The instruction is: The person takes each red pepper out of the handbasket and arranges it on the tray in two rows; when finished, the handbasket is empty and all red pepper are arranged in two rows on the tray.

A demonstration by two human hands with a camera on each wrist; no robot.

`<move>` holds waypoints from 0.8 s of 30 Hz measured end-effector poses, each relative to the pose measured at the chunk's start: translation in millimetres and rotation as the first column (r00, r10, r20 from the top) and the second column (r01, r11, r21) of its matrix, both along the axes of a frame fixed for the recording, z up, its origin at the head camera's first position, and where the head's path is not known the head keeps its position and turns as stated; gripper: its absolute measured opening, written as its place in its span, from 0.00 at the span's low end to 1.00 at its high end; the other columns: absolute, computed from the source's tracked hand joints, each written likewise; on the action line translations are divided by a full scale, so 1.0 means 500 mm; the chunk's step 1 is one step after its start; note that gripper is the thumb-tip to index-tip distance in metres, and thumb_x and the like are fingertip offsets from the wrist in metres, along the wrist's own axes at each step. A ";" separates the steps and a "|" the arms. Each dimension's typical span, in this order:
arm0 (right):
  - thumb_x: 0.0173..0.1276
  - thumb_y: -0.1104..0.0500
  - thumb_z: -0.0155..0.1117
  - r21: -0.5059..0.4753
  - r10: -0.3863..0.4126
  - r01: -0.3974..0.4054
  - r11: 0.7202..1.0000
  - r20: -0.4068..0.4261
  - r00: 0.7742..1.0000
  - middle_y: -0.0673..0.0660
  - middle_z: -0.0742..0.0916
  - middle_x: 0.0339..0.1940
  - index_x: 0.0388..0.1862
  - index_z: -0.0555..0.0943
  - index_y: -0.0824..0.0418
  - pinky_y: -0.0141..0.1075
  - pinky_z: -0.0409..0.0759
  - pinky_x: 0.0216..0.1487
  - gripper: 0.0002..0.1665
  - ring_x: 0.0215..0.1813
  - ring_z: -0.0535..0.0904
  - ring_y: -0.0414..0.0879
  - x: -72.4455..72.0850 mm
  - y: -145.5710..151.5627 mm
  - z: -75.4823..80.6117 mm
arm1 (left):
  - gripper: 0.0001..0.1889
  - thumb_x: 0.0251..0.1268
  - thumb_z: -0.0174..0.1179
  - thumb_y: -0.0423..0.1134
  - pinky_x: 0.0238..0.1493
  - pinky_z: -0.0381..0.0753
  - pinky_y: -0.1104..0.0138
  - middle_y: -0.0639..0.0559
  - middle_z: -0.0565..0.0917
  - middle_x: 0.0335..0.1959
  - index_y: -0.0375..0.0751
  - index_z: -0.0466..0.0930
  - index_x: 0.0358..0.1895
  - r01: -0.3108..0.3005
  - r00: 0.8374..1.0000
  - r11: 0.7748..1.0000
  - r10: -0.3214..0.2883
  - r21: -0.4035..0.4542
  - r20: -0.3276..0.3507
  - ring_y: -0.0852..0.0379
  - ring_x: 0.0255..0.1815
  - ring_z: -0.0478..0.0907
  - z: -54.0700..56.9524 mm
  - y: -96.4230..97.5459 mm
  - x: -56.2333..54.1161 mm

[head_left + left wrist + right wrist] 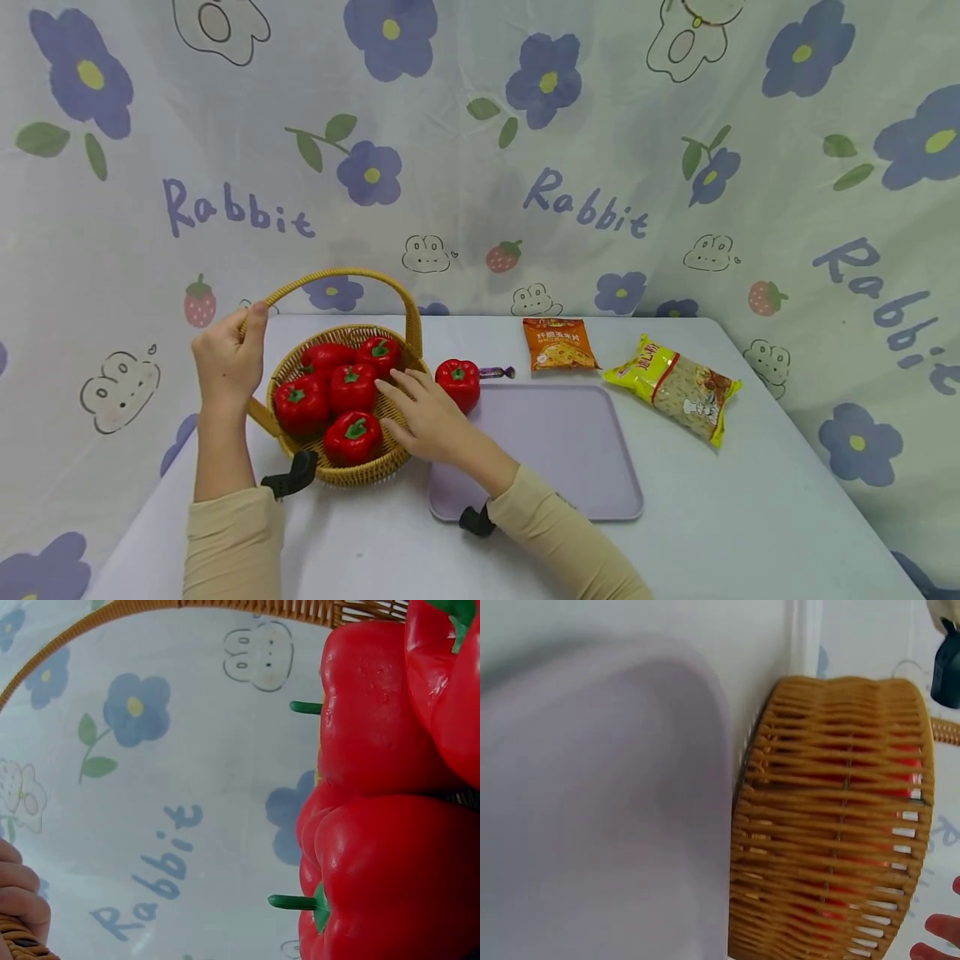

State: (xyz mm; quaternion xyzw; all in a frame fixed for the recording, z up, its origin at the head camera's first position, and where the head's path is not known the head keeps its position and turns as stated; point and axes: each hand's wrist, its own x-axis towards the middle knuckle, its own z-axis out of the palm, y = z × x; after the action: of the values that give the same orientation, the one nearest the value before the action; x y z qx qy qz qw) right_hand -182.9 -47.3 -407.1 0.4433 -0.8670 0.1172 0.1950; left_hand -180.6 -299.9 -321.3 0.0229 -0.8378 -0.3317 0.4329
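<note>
Left grip (228,354) holds the handle (414,325) of a wicker basket (363,476), fingers curled round the left side of the arch. Right grip (427,421) extends over the basket's right rim, fingers stretched out and apart; whether the fingertips touch a pepper cannot be told. Five red peppers (353,387) lie in the basket, at the left of the table (750,500); a sixth pepper (457,385) sits just outside, by the far left corner of a lilac tray (555,450). Beside it lies a wrapped candy (497,372). White and smooth, the table also bears an orange packet (561,354) behind the tray and a yellow packet (686,392) right of it, lying aslant. Pale, faintly creased curtain (465,167) closes off the back and sides, printed with violet-blue flowers, strawberries, outlined rabbits and the word "Rabbit".
</note>
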 end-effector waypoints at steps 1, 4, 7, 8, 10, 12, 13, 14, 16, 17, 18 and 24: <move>0.67 0.45 0.51 0.014 0.002 -0.002 1.000 0.002 1.000 0.60 0.69 0.65 0.67 0.63 0.56 0.40 0.54 0.66 0.32 0.66 0.61 0.52 0.003 -0.002 0.001 | 0.29 0.66 0.48 0.56 0.14 0.46 0.69 0.50 0.58 0.08 0.41 0.58 0.12 0.000 1.000 1.000 0.000 0.000 0.001 0.63 0.12 0.49 0.000 0.000 0.000; 0.67 0.45 0.51 0.064 0.006 -0.006 0.998 0.007 1.000 0.59 0.69 0.65 0.68 0.62 0.53 0.40 0.55 0.65 0.32 0.66 0.61 0.52 0.011 -0.012 0.005 | 0.29 0.66 0.48 0.55 0.13 0.46 0.69 0.50 0.58 0.08 0.40 0.58 0.12 -0.002 1.000 1.000 0.002 -0.002 0.006 0.64 0.12 0.48 0.002 0.000 0.001; 0.67 0.44 0.50 0.098 0.013 -0.012 0.995 -0.001 1.000 0.59 0.69 0.65 0.68 0.62 0.51 0.41 0.58 0.64 0.32 0.66 0.61 0.53 0.017 -0.020 0.003 | 0.29 0.66 0.48 0.55 0.13 0.46 0.69 0.50 0.58 0.08 0.40 0.58 0.12 -0.006 1.000 1.000 0.006 0.001 0.013 0.64 0.12 0.49 0.003 0.000 0.003; 0.67 0.44 0.51 0.103 0.016 -0.015 0.995 -0.006 1.000 0.58 0.69 0.65 0.68 0.62 0.50 0.41 0.58 0.64 0.32 0.66 0.61 0.53 0.018 -0.023 0.002 | 0.29 0.66 0.48 0.55 0.13 0.46 0.69 0.50 0.58 0.08 0.40 0.58 0.12 -0.007 1.000 1.000 0.007 0.000 0.015 0.63 0.12 0.49 0.003 0.000 0.003; 0.67 0.45 0.51 0.108 0.029 -0.027 0.994 -0.018 0.999 0.58 0.69 0.65 0.68 0.62 0.50 0.41 0.58 0.64 0.32 0.66 0.62 0.52 0.021 -0.027 -0.002 | 0.29 0.66 0.48 0.55 0.13 0.46 0.69 0.50 0.58 0.08 0.40 0.58 0.12 -0.007 1.000 1.000 0.007 0.000 0.013 0.63 0.12 0.49 0.002 -0.001 0.002; 0.67 0.45 0.51 0.123 0.038 -0.036 0.992 -0.017 0.999 0.58 0.69 0.65 0.68 0.62 0.50 0.40 0.56 0.65 0.32 0.66 0.61 0.51 0.024 -0.031 -0.004 | 0.29 0.66 0.48 0.55 0.13 0.46 0.69 0.50 0.58 0.08 0.40 0.58 0.12 -0.006 1.000 1.000 0.006 -0.003 0.010 0.64 0.12 0.48 0.002 -0.001 0.001; 0.67 0.44 0.51 0.129 0.041 -0.039 0.991 -0.013 0.999 0.58 0.69 0.65 0.68 0.62 0.50 0.40 0.56 0.65 0.32 0.66 0.61 0.51 0.026 -0.033 -0.005 | 0.29 0.66 0.47 0.55 0.13 0.46 0.69 0.50 0.58 0.08 0.40 0.58 0.12 -0.007 1.000 1.000 0.007 -0.005 0.010 0.64 0.12 0.48 0.001 -0.001 0.001; 0.67 0.44 0.51 0.137 0.042 -0.040 0.990 -0.009 0.999 0.58 0.69 0.65 0.68 0.62 0.50 0.40 0.56 0.65 0.32 0.66 0.61 0.51 0.027 -0.035 -0.005 | 0.29 0.66 0.48 0.55 0.13 0.46 0.69 0.50 0.58 0.08 0.40 0.58 0.11 -0.008 1.000 1.000 0.008 -0.005 0.009 0.64 0.12 0.48 0.001 -0.001 0.001; 0.68 0.44 0.50 0.154 0.044 -0.043 0.987 -0.006 0.999 0.57 0.69 0.65 0.69 0.61 0.50 0.40 0.55 0.65 0.32 0.66 0.61 0.51 0.029 -0.038 -0.007 | 0.29 0.66 0.48 0.55 0.13 0.46 0.69 0.50 0.58 0.08 0.39 0.58 0.11 -0.009 1.000 1.000 0.009 -0.004 0.008 0.64 0.12 0.48 0.001 -0.001 0.002; 0.68 0.44 0.50 0.162 0.047 -0.045 0.986 -0.006 0.999 0.57 0.69 0.65 0.69 0.61 0.50 0.39 0.55 0.65 0.32 0.66 0.61 0.51 0.030 -0.040 -0.007 | 0.29 0.66 0.48 0.55 0.13 0.46 0.69 0.50 0.58 0.08 0.39 0.58 0.11 -0.010 1.000 1.000 0.010 -0.003 0.008 0.64 0.12 0.49 0.001 -0.001 0.002; 0.68 0.44 0.50 0.168 0.049 -0.047 0.985 -0.006 0.999 0.57 0.70 0.65 0.69 0.61 0.50 0.39 0.54 0.65 0.32 0.66 0.62 0.50 0.030 -0.041 -0.008 | 0.29 0.66 0.48 0.55 0.13 0.46 0.69 0.50 0.58 0.08 0.39 0.58 0.11 -0.008 1.000 1.000 0.008 -0.003 0.007 0.64 0.12 0.49 0.001 -0.001 0.002; 0.68 0.44 0.49 0.204 0.054 -0.052 0.978 -0.005 0.999 0.56 0.71 0.64 0.69 0.60 0.50 0.38 0.54 0.66 0.32 0.66 0.62 0.49 0.033 -0.047 -0.014 | 0.28 0.65 0.48 0.54 0.13 0.46 0.70 0.51 0.58 0.07 0.40 0.58 0.11 0.000 1.000 1.000 0.000 0.004 0.001 0.65 0.12 0.48 0.000 -0.002 0.001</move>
State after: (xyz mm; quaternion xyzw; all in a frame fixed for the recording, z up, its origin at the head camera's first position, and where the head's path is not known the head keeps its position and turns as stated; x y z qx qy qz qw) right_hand -166.3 -70.7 -414.3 0.4844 -0.8614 0.0308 0.1498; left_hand -179.8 -300.6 -321.2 0.0242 -0.8373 -0.3336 0.4325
